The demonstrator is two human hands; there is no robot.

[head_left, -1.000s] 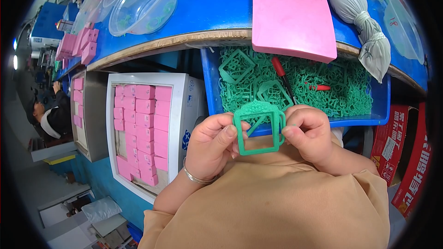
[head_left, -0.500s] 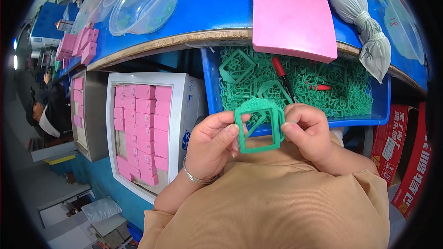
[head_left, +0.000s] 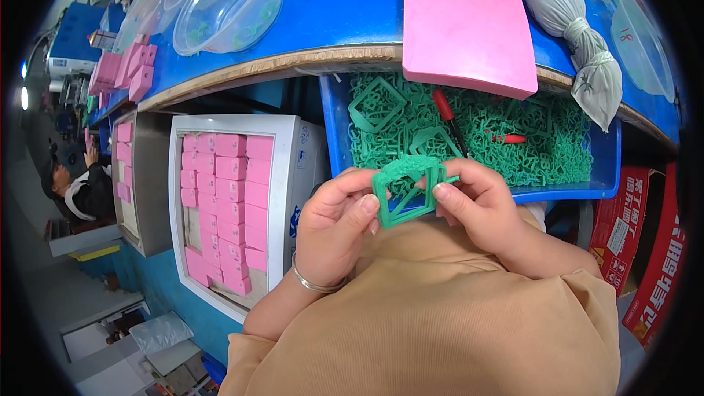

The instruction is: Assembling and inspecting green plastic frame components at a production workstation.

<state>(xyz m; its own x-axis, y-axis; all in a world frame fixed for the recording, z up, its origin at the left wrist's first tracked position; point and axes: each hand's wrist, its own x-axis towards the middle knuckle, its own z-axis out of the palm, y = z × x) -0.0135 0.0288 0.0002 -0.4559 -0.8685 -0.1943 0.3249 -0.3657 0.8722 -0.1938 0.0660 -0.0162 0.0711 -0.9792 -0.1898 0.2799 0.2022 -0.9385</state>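
A green frame-shaped piece [head_left: 408, 210], with a bumpy ornamental top edge and an open middle, is held up over my lap. My left hand [head_left: 341, 213] pinches its left side between thumb and fingers. On its right side, my right hand [head_left: 480, 196] grips the rim, thumb in front. A thin green strip runs slantwise across the opening, and a small green end sticks out by my right fingers. Just beyond my hands stands a blue bin [head_left: 339, 136] full of green scraps [head_left: 539, 158], with larger green frames among them.
A red-handled tool [head_left: 444, 105] and another red piece [head_left: 506, 138] lie in the bin. A pink block [head_left: 469, 29] overhangs the blue table [head_left: 323, 15]. Left stands a white box [head_left: 277, 176] of pink blocks; beyond it a person [head_left: 77, 183]. A tied cloth bundle [head_left: 579, 33] lies right.
The green frame has tilted, its top leaning toward me. My right fingers have shifted left and now grip its right rim. The person at far left has moved an arm.
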